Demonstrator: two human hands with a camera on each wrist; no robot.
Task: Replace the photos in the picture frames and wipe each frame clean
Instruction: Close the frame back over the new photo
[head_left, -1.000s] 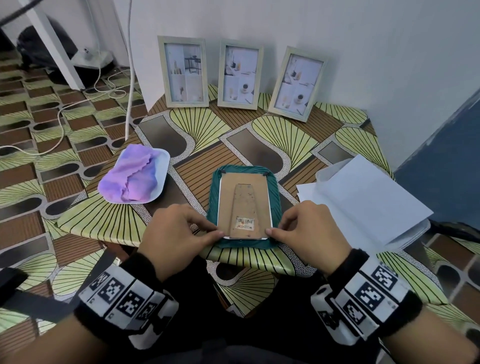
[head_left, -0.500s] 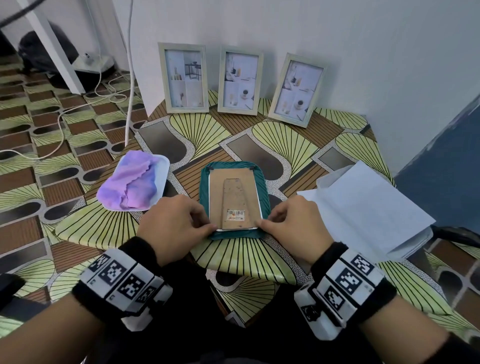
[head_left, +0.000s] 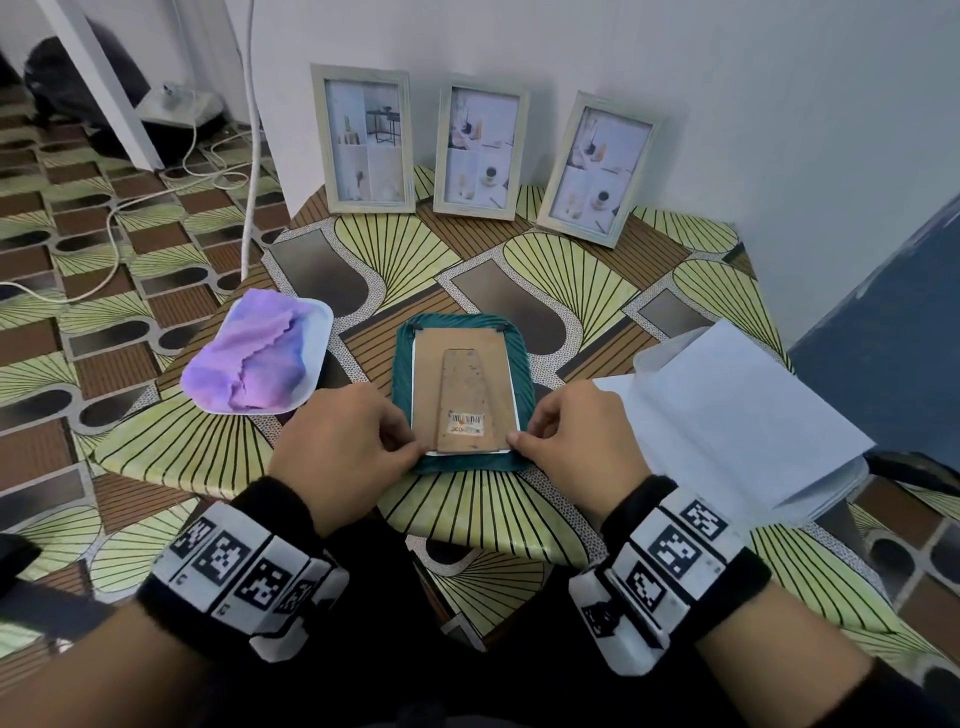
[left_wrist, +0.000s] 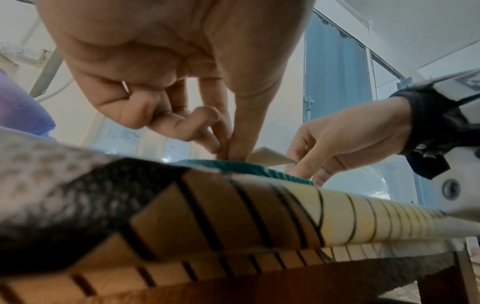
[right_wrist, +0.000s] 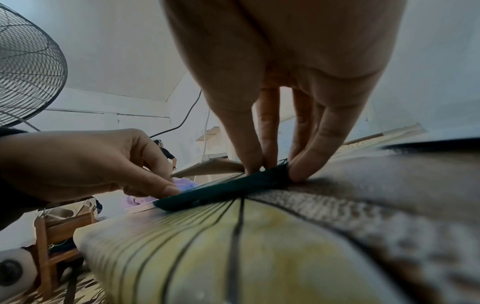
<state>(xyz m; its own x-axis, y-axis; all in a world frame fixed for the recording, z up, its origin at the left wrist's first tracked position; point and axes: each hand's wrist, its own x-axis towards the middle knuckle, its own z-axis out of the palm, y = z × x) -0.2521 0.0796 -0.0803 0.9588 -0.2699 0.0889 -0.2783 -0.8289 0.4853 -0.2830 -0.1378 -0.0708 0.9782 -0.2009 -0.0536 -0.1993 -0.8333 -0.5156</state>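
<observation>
Cloth (head_left: 254, 358) left of frame (head_left: 464, 396); papers (head_left: 737, 415) right; three frames (head_left: 480, 150) behind.

So we've got both forearms coming in over the near edge of the table (head_left: 218, 457), wrists strapped with those black bands with the checkered marker blocks. Our left hand (head_left: 337, 441) is knuckles-up, thumb and forefinger pinched together at the near-left corner of the teal frame (head_left: 405, 364), other fingers curled under. Our right hand (head_left: 576, 441) mirrors it at the near-right corner, fingertips (right_wrist: 249, 162) pressed down on the frame's edge, thumb alongside.
</observation>
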